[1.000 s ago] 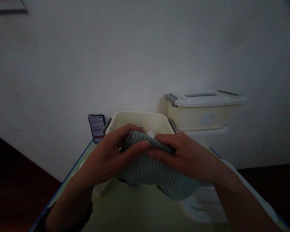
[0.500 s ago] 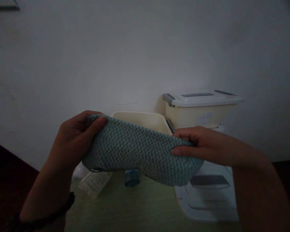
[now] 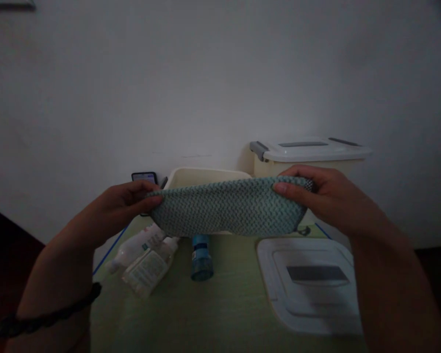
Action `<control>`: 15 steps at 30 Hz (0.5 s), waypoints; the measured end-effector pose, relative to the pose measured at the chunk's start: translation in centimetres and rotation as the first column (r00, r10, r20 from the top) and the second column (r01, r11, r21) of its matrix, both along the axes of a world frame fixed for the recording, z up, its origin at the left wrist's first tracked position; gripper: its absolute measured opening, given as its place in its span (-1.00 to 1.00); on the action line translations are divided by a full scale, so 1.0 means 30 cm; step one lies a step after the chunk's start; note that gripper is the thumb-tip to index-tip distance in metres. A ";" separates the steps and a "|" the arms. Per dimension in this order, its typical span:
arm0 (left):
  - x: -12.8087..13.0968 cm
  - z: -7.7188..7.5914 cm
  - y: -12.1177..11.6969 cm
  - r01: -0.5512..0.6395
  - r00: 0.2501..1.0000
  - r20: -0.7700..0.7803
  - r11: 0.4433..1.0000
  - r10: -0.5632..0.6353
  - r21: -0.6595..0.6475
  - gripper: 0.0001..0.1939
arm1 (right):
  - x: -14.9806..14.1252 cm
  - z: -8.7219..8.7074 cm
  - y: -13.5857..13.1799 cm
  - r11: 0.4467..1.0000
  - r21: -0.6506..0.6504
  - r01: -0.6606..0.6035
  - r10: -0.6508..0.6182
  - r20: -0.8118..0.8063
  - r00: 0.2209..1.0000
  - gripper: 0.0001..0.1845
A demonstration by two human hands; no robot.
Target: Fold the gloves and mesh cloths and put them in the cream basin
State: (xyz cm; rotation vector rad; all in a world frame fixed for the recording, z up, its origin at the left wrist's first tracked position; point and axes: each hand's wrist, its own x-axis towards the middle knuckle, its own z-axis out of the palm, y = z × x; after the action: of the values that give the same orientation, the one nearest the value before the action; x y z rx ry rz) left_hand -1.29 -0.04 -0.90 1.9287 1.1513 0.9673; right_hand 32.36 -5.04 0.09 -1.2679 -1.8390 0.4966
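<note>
A folded grey-green textured towel (image 3: 224, 208) is stretched level between my two hands, above the table. My left hand (image 3: 123, 208) pinches its upper left corner, thumb in front. On the other side, my right hand (image 3: 321, 196) grips the upper right corner, the thumb again in front. A small dark loop hangs at the towel's lower right. Behind the towel stands an uncovered cream storage box (image 3: 209, 175), mostly hidden. Below it on the table lie a white bottle (image 3: 137, 247), a clear labelled bottle (image 3: 147, 269) and a blue bottle (image 3: 202, 262).
A loose white lid (image 3: 316, 304) with a grey handle lies at the right of the green table (image 3: 220, 314). Against the wall at the back right is a lidded cream box (image 3: 312, 154). A phone (image 3: 144, 177) is beside the uncovered box, partly behind my left hand.
My right hand has risen with its end of the towel, while my left hand has dropped a little. The towel now hangs flatter and higher, showing more of the bottles and the lid.
</note>
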 end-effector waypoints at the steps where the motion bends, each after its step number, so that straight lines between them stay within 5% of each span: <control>1: -0.004 -0.004 0.004 0.020 1.000 0.004 1.000 -0.020 -0.012 -0.94 | -0.008 -0.002 0.003 0.998 0.018 0.062 -0.060 -0.073 0.996 -0.74; 3: -0.006 -0.010 0.009 0.065 0.998 -0.001 0.997 -0.065 -0.038 -0.91 | -0.023 -0.007 0.008 0.991 0.002 0.137 -0.132 -0.226 0.965 -0.73; 9: 0.013 -0.012 0.008 0.089 0.995 -0.039 0.995 -0.091 -0.047 -0.86 | -0.070 -0.018 0.024 0.995 -0.017 0.100 -0.092 -0.570 0.816 -0.82; 15: 0.028 -0.006 0.009 -0.002 0.999 0.040 0.999 0.000 0.043 -0.83 | -0.091 -0.027 0.034 0.988 -0.069 0.139 -0.149 -0.673 0.725 -0.82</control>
State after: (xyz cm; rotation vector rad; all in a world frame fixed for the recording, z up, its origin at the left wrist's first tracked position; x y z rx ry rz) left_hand -0.46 0.23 -1.07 1.9334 1.1171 1.0345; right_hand 29.62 -4.03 -0.73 -1.0316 -1.1058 0.7673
